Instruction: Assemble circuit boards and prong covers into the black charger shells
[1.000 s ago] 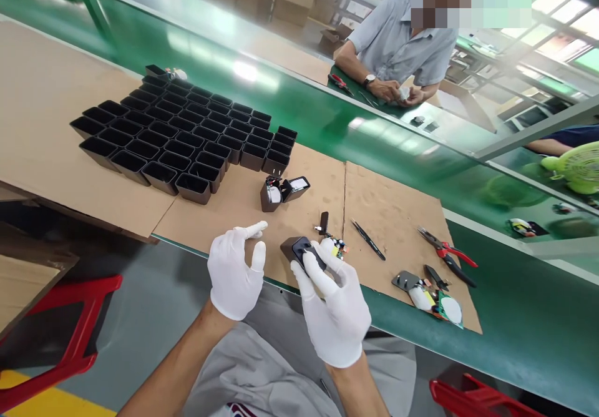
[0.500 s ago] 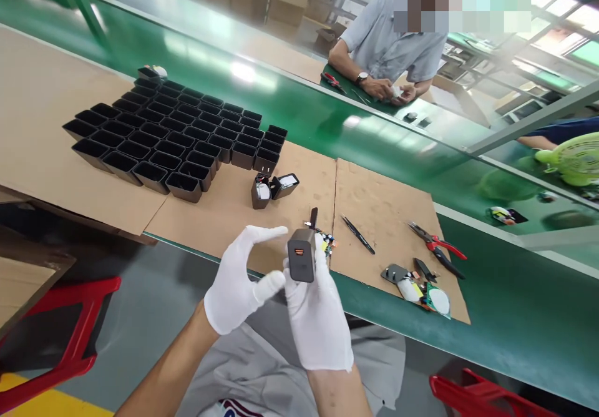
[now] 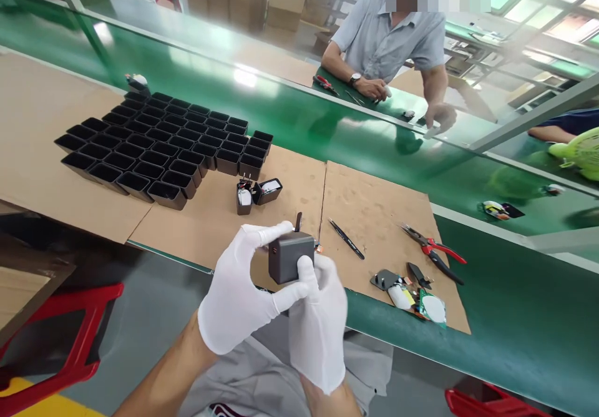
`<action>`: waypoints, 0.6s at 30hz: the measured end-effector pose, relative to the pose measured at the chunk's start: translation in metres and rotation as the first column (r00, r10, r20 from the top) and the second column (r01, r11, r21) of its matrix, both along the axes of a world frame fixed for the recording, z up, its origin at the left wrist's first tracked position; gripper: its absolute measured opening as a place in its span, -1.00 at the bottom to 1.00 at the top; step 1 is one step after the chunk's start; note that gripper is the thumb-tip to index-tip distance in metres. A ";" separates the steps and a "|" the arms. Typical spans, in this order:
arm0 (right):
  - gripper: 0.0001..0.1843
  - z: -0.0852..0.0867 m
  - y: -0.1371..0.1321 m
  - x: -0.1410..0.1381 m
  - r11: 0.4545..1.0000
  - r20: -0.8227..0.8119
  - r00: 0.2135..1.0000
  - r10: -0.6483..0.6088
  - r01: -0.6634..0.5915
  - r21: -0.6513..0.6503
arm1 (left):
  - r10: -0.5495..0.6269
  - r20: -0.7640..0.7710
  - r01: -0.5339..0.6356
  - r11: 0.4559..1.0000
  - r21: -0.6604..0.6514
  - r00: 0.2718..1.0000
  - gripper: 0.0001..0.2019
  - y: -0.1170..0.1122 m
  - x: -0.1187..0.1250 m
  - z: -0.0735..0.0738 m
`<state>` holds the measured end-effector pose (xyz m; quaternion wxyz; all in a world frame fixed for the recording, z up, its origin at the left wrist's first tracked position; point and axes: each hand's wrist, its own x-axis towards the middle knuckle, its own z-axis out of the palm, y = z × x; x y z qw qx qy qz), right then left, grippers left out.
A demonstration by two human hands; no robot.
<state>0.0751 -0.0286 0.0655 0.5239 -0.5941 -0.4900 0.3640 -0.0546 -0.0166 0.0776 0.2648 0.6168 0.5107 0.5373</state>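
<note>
Both my white-gloved hands hold a dark grey charger block (image 3: 289, 256) in front of my chest, above the table's near edge. My left hand (image 3: 241, 298) pinches it from the left, forefinger over its top and thumb beneath. My right hand (image 3: 318, 320) grips it from below and behind, thumb against its front. A small black part (image 3: 298, 221) stands on the cardboard just beyond it.
Rows of empty black housings (image 3: 163, 148) cover the cardboard at left, with two loose housings (image 3: 256, 193) near them. Tweezers (image 3: 346, 239), red-handled pliers (image 3: 433, 253) and opened charger parts (image 3: 412, 289) lie at right. A person in a grey shirt (image 3: 388, 36) works across the green conveyor (image 3: 327, 130).
The charger rose from the cardboard to chest height in my right hand. My left hand, open before, closed onto it. The person opposite spread their arms apart.
</note>
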 end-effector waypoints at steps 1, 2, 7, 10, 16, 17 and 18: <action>-0.55 0.002 0.004 0.006 0.998 -0.024 0.998 -0.056 0.056 -0.005 | -0.023 -0.040 0.024 0.999 0.024 0.999 -0.40 0.004 -0.002 0.002; -0.40 0.006 0.010 0.013 0.997 -0.033 0.996 -0.081 0.081 -0.008 | -0.054 -0.087 0.058 0.997 0.048 0.995 -0.41 0.008 -0.004 0.003; -0.44 0.032 0.057 0.049 0.994 0.168 0.982 0.081 -0.092 0.055 | -0.081 -0.329 0.139 0.978 0.155 0.941 -0.41 0.049 0.008 0.009; -0.62 0.050 0.100 0.070 0.994 0.241 0.966 0.092 -0.103 0.037 | -0.054 -0.436 0.111 0.988 0.106 0.898 -0.42 0.087 0.030 0.016; -0.63 0.089 0.191 0.122 0.981 0.283 0.940 0.190 -0.192 -0.021 | -0.215 -0.500 0.234 0.972 -0.027 0.839 -0.62 0.180 0.069 0.036; -0.61 0.094 0.204 0.131 0.975 0.279 0.934 0.222 -0.215 -0.055 | -0.254 -0.508 0.265 0.963 -0.052 0.823 -0.60 0.195 0.076 0.038; -0.60 0.098 0.216 0.140 0.968 0.271 0.929 0.252 -0.234 -0.095 | -0.290 -0.513 0.291 0.953 -0.080 0.808 -0.59 0.210 0.082 0.039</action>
